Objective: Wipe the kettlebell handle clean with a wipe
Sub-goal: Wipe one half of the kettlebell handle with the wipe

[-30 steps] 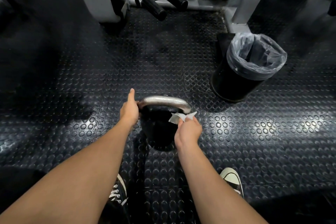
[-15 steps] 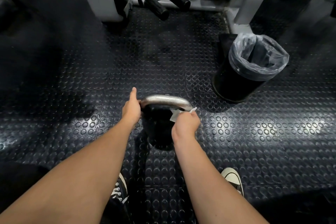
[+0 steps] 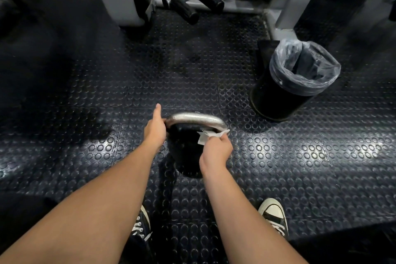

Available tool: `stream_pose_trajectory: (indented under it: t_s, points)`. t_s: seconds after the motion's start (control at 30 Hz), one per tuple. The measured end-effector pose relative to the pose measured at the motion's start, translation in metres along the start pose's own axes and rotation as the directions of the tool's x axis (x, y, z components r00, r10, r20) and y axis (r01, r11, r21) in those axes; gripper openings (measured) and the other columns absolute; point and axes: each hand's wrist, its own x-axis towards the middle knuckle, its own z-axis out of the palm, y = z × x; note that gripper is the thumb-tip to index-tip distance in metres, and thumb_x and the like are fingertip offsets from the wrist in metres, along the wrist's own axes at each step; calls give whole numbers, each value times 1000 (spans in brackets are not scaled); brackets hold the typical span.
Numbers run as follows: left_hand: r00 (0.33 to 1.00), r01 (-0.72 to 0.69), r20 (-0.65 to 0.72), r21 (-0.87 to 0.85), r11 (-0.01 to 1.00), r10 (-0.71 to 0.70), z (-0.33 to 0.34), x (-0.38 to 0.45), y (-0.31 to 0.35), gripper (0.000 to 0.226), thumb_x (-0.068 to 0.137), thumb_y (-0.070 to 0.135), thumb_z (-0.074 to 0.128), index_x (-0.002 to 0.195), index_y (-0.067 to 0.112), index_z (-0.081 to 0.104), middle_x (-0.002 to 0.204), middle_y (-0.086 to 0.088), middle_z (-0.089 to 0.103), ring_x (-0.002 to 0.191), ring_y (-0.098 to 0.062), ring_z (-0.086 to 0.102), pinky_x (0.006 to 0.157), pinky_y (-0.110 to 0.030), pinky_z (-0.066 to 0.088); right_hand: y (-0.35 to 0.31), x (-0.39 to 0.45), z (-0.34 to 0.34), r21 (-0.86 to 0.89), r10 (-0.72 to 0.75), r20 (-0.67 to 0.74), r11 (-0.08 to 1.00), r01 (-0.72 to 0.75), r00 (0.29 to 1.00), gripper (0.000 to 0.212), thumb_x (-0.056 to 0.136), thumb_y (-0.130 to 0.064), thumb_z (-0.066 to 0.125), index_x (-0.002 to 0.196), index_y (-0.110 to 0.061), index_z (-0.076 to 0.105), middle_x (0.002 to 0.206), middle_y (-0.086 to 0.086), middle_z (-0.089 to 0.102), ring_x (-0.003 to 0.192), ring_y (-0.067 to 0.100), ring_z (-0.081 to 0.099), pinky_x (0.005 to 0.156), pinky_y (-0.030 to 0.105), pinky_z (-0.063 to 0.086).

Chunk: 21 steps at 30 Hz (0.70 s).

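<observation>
Kettlebell (image 3: 188, 152) sits on the studded floor (image 3: 85, 135) at centre frame, iron-heavy and unlikely to shift. At 9 o'clock of its handle (image 3: 194, 118), the left hand (image 3: 154, 130) grips the smooth, likely slippery steel. At 3 o'clock, the right hand (image 3: 217, 149) pinches a limp wipe (image 3: 209, 136) against the handle's end.

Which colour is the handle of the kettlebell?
The handle is silvery bare metal, above the black kettlebell; the head view shows it.
</observation>
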Motion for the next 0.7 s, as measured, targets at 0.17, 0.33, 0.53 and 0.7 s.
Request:
stream_pose_trajectory:
  t_s: [0.17, 0.33, 0.53, 0.7]
  points:
    - [1000, 21, -15, 2, 1000, -21, -1, 7, -4, 120, 55, 114, 27, 104, 20, 83, 117, -9, 79, 112, -31, 73, 114, -55, 47, -12, 5, 4, 25, 53, -92, 998, -51, 994, 50, 95, 8, 34, 141, -5, 49, 110, 2, 61, 83, 7, 54, 72, 12, 42]
    - [999, 37, -26, -23, 999, -38, 0, 15, -8, 130, 42, 120, 26, 111, 25, 81, 125, -7, 77, 117, -31, 72, 115, -55, 46, -4, -3, 11, 5, 13, -31, 1000, -13, 999, 32, 91, 15, 31, 104, -14, 38, 98, 0, 55, 72, 2, 43, 96, 17, 25]
    - [998, 50, -30, -42, 998, -51, -2, 32, -17, 139, 34, 121, 30, 123, 27, 78, 138, -5, 72, 130, -31, 65, 120, -56, 42, -21, 3, 7, 149, 167, -64, 976, -156, 984, 41, 104, 1, 29, 144, 8, 37, 142, 26, 46, 100, 30, 50, 67, 14, 39]
    - [998, 59, -21, -45, 997, -60, -2, 41, -22, 140, 36, 121, 31, 126, 24, 77, 138, -7, 72, 130, -33, 66, 120, -56, 42, -14, -4, 10, 15, 60, -105, 998, -58, 993, 58, 95, 8, 30, 147, -14, 42, 133, -1, 55, 97, 13, 61, 72, 4, 44]
